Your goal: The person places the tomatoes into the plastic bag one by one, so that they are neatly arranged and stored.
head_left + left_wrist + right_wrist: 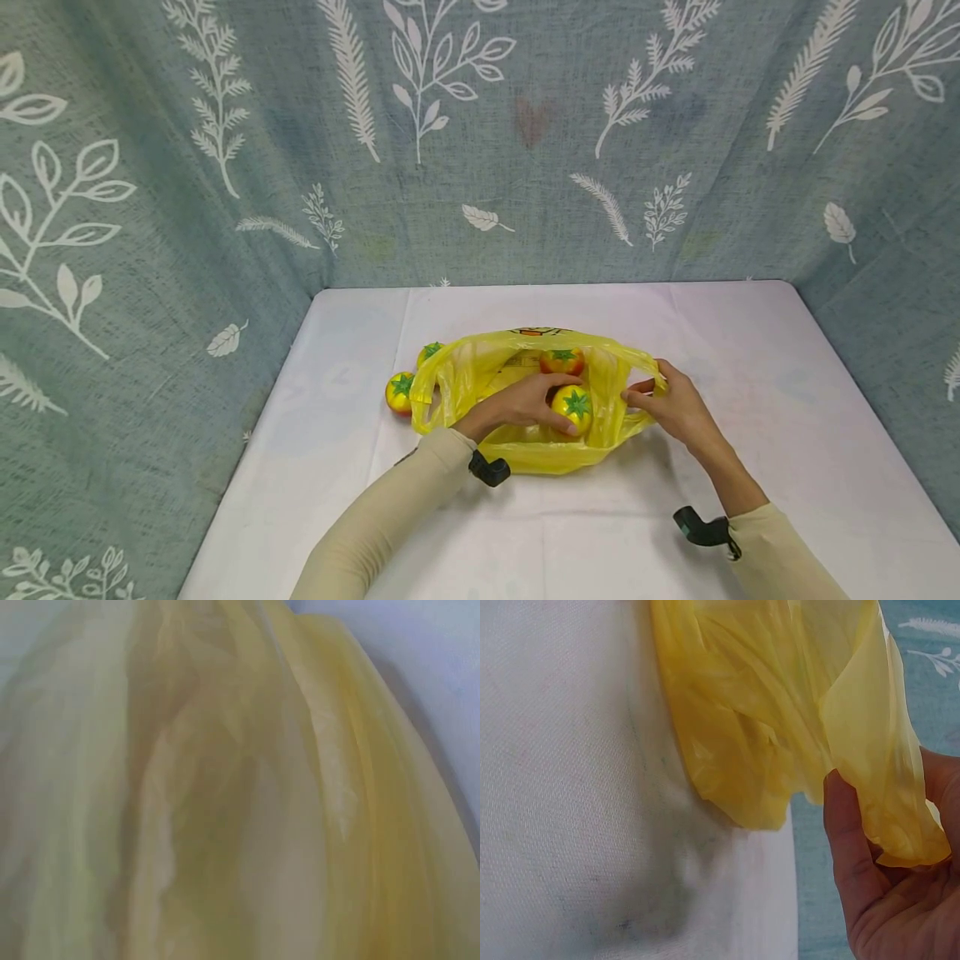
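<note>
A yellow plastic bag (495,367) lies with its mouth wide on the white-covered table. My left hand (528,404) reaches inside and grips a yellow-red tomato (572,408) with a green star-shaped top, thumb on the near side and fingers on the far side. Behind that one, a second tomato (561,362) sits in the bag. The bag's right handle (900,817) is held by my right hand (675,408), its fingers curled about the film. Yellow film (352,787) fills most of the left wrist view, hiding the left hand there.
Two more tomatoes stand outside, left of the bag: one tomato (400,392) beside its left handle, another tomato (430,352) partly hidden behind it. The white table (750,350) meets a grey-green leaf-patterned curtain (525,208) at the back and sides.
</note>
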`<state>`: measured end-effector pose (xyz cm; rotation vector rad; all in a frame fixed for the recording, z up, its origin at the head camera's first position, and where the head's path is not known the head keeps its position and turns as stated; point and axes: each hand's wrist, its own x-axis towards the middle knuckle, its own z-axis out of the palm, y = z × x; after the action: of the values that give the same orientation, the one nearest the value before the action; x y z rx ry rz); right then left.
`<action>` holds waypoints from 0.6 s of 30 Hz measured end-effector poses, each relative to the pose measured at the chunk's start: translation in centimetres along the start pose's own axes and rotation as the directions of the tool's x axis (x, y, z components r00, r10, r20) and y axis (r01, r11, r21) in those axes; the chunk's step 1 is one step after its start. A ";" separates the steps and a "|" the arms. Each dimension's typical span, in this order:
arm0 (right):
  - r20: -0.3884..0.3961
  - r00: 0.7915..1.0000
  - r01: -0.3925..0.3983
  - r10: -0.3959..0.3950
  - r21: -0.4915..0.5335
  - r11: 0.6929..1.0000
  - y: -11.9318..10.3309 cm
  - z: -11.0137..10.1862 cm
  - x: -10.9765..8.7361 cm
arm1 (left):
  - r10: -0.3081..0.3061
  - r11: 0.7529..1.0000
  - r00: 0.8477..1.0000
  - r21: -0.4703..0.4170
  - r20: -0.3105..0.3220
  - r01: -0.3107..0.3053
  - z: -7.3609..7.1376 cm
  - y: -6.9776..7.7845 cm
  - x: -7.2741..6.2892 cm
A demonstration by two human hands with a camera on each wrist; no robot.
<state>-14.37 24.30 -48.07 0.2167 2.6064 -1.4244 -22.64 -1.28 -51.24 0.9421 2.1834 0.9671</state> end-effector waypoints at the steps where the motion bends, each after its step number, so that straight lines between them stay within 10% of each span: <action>1: 0.000 1.000 -0.001 0.001 0.000 1.000 0.0 0.0 0.0 | -0.001 1.000 1.000 0.001 -0.002 0.001 0.0 0.0 0.0; 18: 0.001 1.000 -0.001 0.001 -0.009 1.000 -0.3 0.2 -0.2 | -0.013 1.000 1.000 0.021 -0.020 0.014 -0.5 0.4 -0.8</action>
<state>-14.27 23.97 -47.90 0.2161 2.6108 -1.4125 -22.36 -1.95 -50.50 0.9301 2.2180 0.9526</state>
